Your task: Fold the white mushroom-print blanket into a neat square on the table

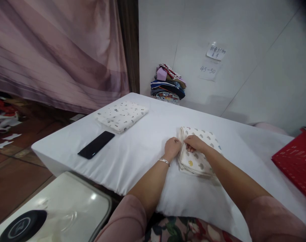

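Note:
A folded white cloth (200, 164) with grey, mushroom-like prints and a yellow one lies on the white-covered table in front of me. My left hand (173, 148), with a silver bracelet at the wrist, is closed at the cloth's left edge, fingers pinched on its layers. Just to the right, my right hand (194, 143) pinches the same edge from above, thumb and fingers together. The cloth's layers show along its near and left sides. My right forearm hides part of its right side.
A second folded white printed cloth (121, 116) and a black phone (96, 144) lie on the table's left part. Stacked clothes (168, 84) stand beyond the far edge. A red basket (296, 158) is at right, a white lidded bin (74, 201) at near left.

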Demonstrator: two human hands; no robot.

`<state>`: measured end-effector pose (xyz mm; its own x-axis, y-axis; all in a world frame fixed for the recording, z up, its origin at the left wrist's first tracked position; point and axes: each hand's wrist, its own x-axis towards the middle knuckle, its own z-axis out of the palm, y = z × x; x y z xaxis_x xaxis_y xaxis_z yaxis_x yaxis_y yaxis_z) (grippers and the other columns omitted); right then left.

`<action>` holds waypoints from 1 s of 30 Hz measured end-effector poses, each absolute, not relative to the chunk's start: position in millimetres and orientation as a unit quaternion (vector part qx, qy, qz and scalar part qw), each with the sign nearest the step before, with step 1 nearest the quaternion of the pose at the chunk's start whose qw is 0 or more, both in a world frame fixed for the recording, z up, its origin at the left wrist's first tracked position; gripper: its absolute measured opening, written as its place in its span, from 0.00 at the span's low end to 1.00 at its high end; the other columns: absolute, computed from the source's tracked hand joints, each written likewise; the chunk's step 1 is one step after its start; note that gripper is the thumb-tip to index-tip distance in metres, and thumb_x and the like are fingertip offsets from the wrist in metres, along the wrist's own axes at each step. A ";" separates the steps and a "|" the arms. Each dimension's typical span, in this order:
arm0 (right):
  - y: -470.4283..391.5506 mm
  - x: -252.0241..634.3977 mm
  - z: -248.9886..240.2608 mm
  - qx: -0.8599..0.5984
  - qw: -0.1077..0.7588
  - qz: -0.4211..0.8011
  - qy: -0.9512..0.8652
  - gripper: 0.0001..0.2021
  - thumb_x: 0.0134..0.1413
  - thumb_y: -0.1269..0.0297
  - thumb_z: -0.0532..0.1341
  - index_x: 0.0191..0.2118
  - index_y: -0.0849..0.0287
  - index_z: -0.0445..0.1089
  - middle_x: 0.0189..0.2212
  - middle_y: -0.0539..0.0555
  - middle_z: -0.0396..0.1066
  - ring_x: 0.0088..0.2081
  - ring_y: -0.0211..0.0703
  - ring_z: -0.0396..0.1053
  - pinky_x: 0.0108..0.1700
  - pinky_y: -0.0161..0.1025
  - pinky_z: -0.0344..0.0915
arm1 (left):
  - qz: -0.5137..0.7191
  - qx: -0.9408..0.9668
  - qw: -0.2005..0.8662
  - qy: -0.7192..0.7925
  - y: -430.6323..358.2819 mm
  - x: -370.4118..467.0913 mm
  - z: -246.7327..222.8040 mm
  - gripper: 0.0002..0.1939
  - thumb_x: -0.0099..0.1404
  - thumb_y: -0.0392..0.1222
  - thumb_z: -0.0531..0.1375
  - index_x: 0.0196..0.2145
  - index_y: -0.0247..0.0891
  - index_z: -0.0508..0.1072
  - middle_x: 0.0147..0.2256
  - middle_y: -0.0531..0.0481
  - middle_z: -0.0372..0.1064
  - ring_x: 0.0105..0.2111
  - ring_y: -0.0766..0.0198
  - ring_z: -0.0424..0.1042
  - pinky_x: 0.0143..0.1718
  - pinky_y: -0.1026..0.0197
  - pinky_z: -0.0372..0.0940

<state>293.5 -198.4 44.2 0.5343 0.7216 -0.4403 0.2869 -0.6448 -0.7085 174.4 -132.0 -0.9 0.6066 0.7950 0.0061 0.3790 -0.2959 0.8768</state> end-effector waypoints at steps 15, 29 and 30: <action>-199.9 291.3 44.1 -0.833 0.276 0.331 -0.346 0.08 0.50 0.71 0.55 0.22 0.61 0.60 0.13 0.49 0.67 0.10 0.33 0.60 0.12 0.28 0.56 | 0.186 0.809 0.378 0.410 -135.8 181.5 -0.5 0.06 0.58 0.43 0.56 0.32 0.40 0.70 0.37 0.49 0.72 0.36 0.62 0.69 0.36 0.62 0.60; -194.5 292.0 47.8 -0.853 0.244 0.337 -0.314 0.15 0.54 0.56 0.58 0.23 0.61 0.62 0.12 0.51 0.67 0.11 0.36 0.63 0.12 0.29 0.59 | 0.212 0.715 0.572 0.342 -132.4 184.1 -3.7 0.09 0.56 0.40 0.55 0.22 0.35 0.70 0.21 0.55 0.66 0.24 0.69 0.63 0.25 0.67 0.57; -195.0 293.2 47.3 -0.848 0.243 0.346 -0.319 0.15 0.55 0.57 0.58 0.23 0.61 0.62 0.12 0.51 0.66 0.11 0.36 0.62 0.12 0.29 0.58 | 0.204 0.710 0.579 0.344 -131.6 183.1 -3.3 0.10 0.56 0.41 0.55 0.21 0.35 0.70 0.19 0.55 0.64 0.24 0.69 0.62 0.24 0.67 0.56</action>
